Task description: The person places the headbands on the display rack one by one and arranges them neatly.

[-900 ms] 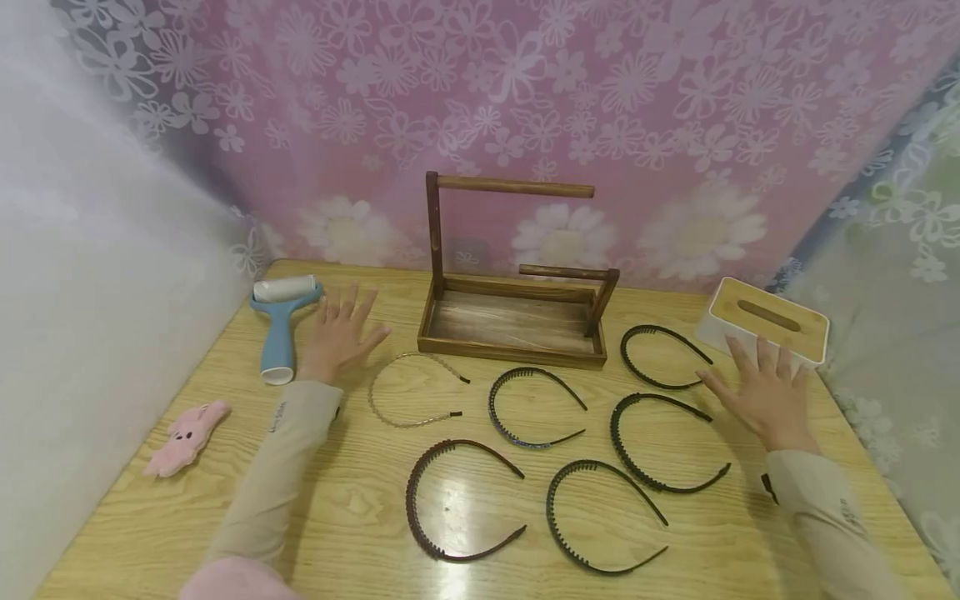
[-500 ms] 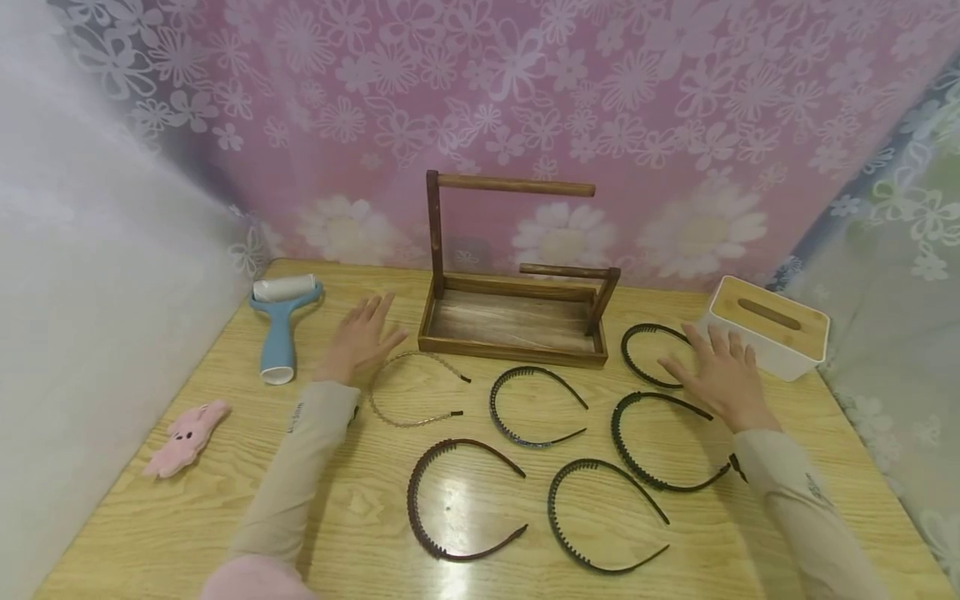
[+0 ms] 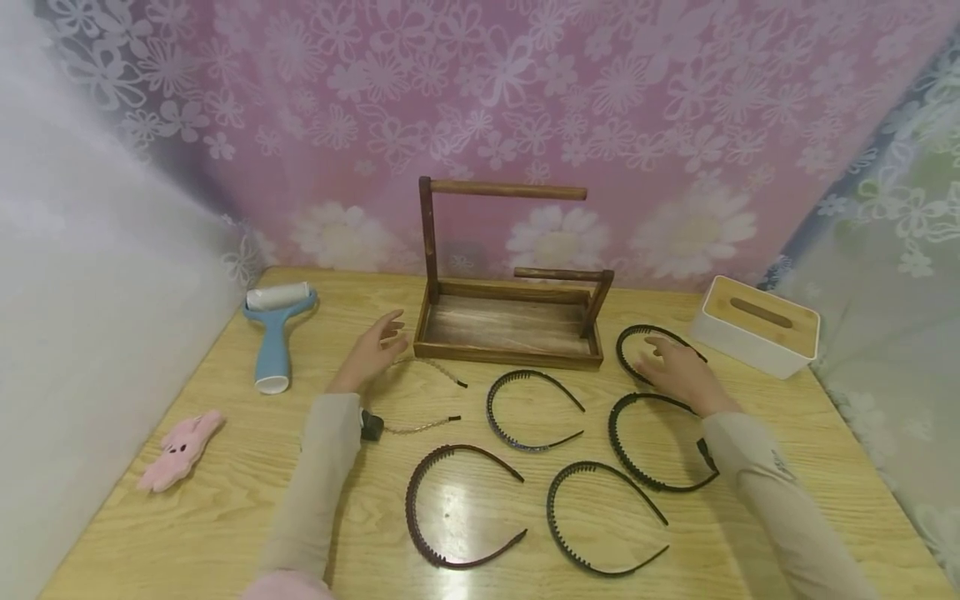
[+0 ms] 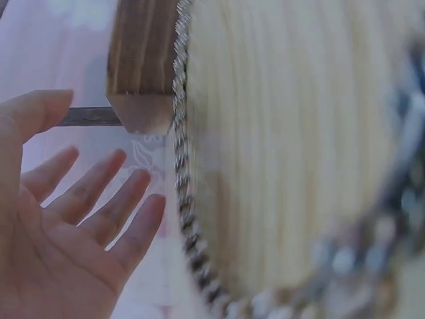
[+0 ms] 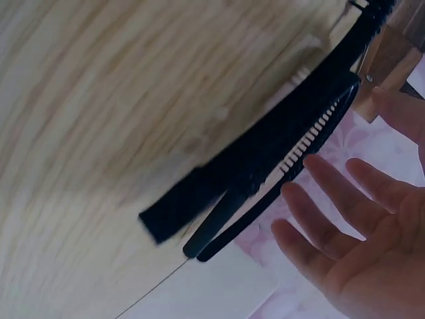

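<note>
My left hand (image 3: 372, 354) is relaxed and holds nothing, its fingers slightly bent and parted; it hangs over the curved end of the beaded headband (image 3: 420, 428), hiding part of it, near the left end of the wooden rack (image 3: 508, 358). My right hand (image 3: 678, 375), also loosely open with nothing in it, is over the edge of the far black headband (image 3: 618, 348); I cannot tell whether my fingertips touch it. Below my right wrist lies the toothed dark headband (image 3: 613, 433), on the table (image 3: 360, 517) like the others. Between my arms are the blue-tinged headband (image 3: 490, 408), the reddish-brown headband (image 3: 410, 504) and the near black headband (image 3: 551, 508). A tissue box (image 3: 742, 333) sits beyond my right hand; a blue-handled roller (image 3: 272, 354) and a pink plush (image 3: 180, 450) lie to my left.
</note>
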### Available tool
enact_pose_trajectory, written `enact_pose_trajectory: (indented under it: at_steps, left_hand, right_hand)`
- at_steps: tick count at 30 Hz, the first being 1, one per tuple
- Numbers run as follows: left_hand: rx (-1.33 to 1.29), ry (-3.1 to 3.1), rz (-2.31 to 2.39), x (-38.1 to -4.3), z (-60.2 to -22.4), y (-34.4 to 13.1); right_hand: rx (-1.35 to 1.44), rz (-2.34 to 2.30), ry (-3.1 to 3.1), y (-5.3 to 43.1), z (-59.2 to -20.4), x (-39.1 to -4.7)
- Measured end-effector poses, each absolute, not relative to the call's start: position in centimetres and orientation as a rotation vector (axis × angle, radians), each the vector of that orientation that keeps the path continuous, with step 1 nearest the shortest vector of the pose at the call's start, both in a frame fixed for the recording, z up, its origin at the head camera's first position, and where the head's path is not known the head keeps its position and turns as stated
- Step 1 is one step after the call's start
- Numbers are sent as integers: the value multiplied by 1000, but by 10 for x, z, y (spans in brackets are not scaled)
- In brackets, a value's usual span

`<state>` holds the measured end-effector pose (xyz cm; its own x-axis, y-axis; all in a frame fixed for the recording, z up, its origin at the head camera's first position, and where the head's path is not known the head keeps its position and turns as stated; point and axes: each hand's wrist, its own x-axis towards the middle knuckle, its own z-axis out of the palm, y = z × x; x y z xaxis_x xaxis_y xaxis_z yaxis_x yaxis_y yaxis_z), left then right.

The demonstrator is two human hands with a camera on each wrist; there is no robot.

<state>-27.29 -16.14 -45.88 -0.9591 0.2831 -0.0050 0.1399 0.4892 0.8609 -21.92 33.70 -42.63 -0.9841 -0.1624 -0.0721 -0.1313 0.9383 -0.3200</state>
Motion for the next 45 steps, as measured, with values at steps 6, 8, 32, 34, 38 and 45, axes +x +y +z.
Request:
enact_pose_trajectory:
  at_steps: [6,8,32,34,38,45]
  left_hand:
    - [390,2458,1620,-266,-467,-153]
    - [383,2426,1656,-266,-468,-151]
    - [315,2426,1670,-266,-478,-149]
    - [309,2427,1675,-266,-478,-149]
    - [320,2453,1666,-267,-479,-149]
    - [334,2474,1673,-268,-481,-146]
  right_hand:
    - [-252,-496,2928,326,-432,-224]
    - [-253,-480,2925,324,-432,-225]
    - [-225,-719,3054,313,-405,-206]
    - [-215,-747,3064,313,-402,-205]
    - [-191,-818,3088,311,-395,-202]
    - [-115,-999,3098,306,-383,-199]
